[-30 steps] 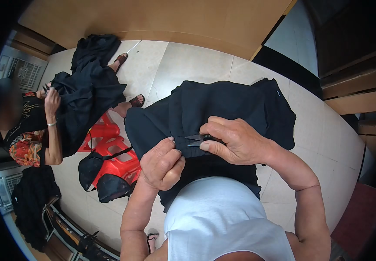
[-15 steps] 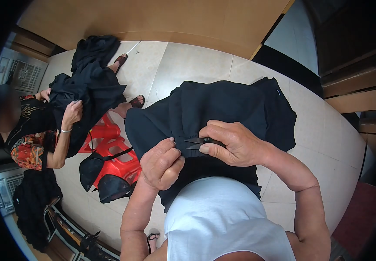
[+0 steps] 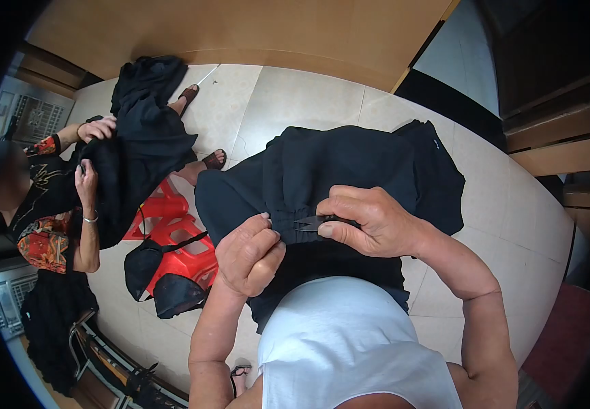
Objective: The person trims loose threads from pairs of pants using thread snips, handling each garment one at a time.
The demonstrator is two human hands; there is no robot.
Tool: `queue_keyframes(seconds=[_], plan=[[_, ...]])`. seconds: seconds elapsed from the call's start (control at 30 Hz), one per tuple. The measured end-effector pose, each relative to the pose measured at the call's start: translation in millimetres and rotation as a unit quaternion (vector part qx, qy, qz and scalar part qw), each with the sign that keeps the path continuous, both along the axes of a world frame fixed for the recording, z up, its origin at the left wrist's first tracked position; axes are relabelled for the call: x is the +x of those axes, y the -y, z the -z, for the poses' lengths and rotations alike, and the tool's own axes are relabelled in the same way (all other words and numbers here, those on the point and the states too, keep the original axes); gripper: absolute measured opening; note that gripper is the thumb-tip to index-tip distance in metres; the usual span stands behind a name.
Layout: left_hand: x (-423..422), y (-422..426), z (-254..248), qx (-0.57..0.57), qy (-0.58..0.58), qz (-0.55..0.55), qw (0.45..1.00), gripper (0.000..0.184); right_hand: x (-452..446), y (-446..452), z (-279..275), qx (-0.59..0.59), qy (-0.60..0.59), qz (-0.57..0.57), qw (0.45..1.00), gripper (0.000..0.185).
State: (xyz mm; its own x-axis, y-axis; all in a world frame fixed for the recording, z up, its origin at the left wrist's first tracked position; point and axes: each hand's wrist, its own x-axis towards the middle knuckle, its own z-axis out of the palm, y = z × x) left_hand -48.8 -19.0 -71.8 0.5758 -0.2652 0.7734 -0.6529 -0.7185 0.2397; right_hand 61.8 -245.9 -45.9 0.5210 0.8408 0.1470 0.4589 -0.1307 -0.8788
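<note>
A black garment (image 3: 349, 160) lies across my lap, with a gathered band near my hands. My left hand (image 3: 250, 255) is closed, pinching the edge of the cloth between thumb and fingers. In my right hand (image 3: 370, 221) is a pair of thread snips (image 3: 312, 223), held between thumb and curled fingers. Their blades point left toward my left hand's fingertips, over the gathered cloth, with a narrow gap between the tips. Any thread at the tips is too fine to make out.
A co-worker (image 3: 56, 198) sits at the left, handling black cloth (image 3: 145, 136). Between us stand red plastic stools (image 3: 189, 255) with black pouches (image 3: 179, 294). A metal-framed rack (image 3: 97, 347) is at lower left. A wooden panel (image 3: 240, 31) runs along the back.
The snips' blades have come closer together, and my right hand has shifted slightly. My left hand has moved a little left. The co-worker's hands have changed position on their cloth.
</note>
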Motion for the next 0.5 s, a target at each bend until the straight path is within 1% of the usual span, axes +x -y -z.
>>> queue_keyframes(seconds=[0.07, 0.27, 0.43, 0.5], plan=[[3.0, -0.6, -0.8, 0.000, -0.005, 0.000, 1.000, 0.012, 3.0, -1.5, 0.0, 0.013, -0.005, -0.002, 1.000, 0.012], [5.6, 0.3, -1.1, 0.001, -0.001, -0.001, 1.000, 0.012, 4.7, -3.1, -0.7, 0.003, 0.002, 0.001, 1.000, 0.012], [5.5, 2.0, -1.9, 0.005, 0.003, 0.001, 1.000, 0.012, 5.1, -2.9, 3.7, 0.024, 0.001, -0.003, 1.000, 0.009], [5.6, 2.7, -3.5, 0.010, 0.003, -0.005, 1.000, 0.012, 5.6, -3.3, 1.8, 0.016, 0.022, -0.004, 1.000, 0.009]])
